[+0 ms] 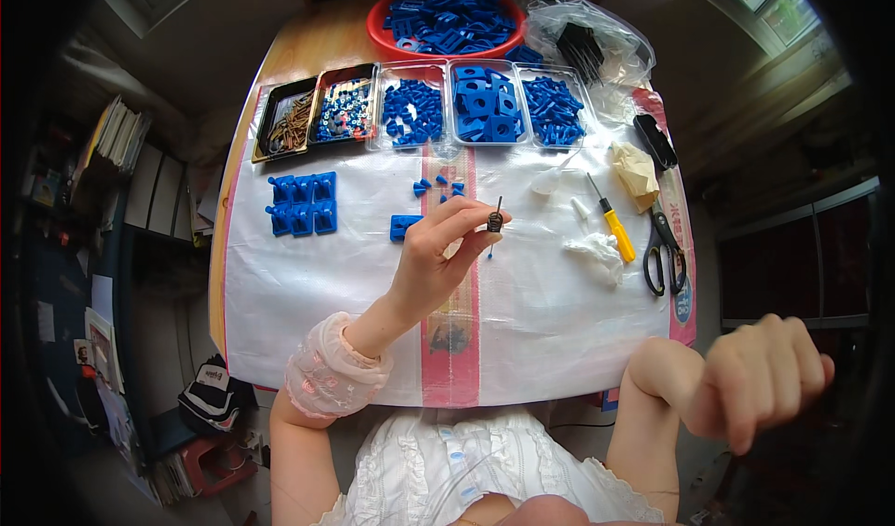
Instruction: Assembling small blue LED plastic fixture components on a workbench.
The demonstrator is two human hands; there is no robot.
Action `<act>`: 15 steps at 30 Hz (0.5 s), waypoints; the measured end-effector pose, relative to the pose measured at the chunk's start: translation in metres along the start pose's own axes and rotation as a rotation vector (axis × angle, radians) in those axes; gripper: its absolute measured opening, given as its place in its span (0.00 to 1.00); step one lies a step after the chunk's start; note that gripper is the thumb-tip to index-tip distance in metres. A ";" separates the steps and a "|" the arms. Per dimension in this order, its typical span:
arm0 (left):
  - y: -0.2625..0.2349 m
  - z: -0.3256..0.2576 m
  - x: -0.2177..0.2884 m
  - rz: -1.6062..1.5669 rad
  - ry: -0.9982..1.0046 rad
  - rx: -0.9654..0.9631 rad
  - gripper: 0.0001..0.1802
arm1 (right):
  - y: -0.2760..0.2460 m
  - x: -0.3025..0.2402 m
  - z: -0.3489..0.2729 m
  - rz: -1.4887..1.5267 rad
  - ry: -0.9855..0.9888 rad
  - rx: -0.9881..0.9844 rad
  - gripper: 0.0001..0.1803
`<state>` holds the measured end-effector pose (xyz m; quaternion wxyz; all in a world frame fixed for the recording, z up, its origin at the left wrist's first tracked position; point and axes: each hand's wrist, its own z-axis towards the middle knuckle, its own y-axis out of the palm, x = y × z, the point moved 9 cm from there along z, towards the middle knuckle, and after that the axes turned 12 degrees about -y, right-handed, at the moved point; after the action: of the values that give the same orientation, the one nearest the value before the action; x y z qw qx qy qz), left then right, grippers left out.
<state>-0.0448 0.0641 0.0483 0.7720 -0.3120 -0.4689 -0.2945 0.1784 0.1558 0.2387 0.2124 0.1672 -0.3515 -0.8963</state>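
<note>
White plastic sheeting [326, 283] covers the table. At the far left of the back row sits a dark tray of brown bits [285, 118], then a tray of small beads [343, 108], then three clear trays of blue parts [480, 103]. Behind them stands a red bowl of blue pieces [446, 18]. Blue square blocks [303, 204] lie in two rows on the sheet. Near the middle, the left hand [438, 256] is up over the sheet, pinching a small dark spring on a thin pin [495, 220] between thumb and fingertips. Further right lie a yellow screwdriver [613, 225] and black scissors [664, 246]. The right hand [760, 377] hangs off the table edge, fingers curled loosely, holding nothing.
</note>
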 end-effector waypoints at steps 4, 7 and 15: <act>-0.007 -0.003 -0.002 0.015 -0.036 0.015 0.11 | -0.010 0.116 -0.046 0.025 0.757 -0.062 0.30; -0.001 0.000 -0.003 -0.014 0.000 0.015 0.13 | 0.010 0.122 -0.074 0.372 0.744 -0.296 0.26; -0.002 -0.001 -0.002 -0.010 -0.072 -0.008 0.11 | 0.015 0.106 -0.052 0.296 0.545 -0.191 0.27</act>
<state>-0.0466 0.0627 0.0467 0.7519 -0.3229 -0.4969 -0.2888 0.1153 0.0637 0.1969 0.4413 0.3274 -0.2166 -0.8070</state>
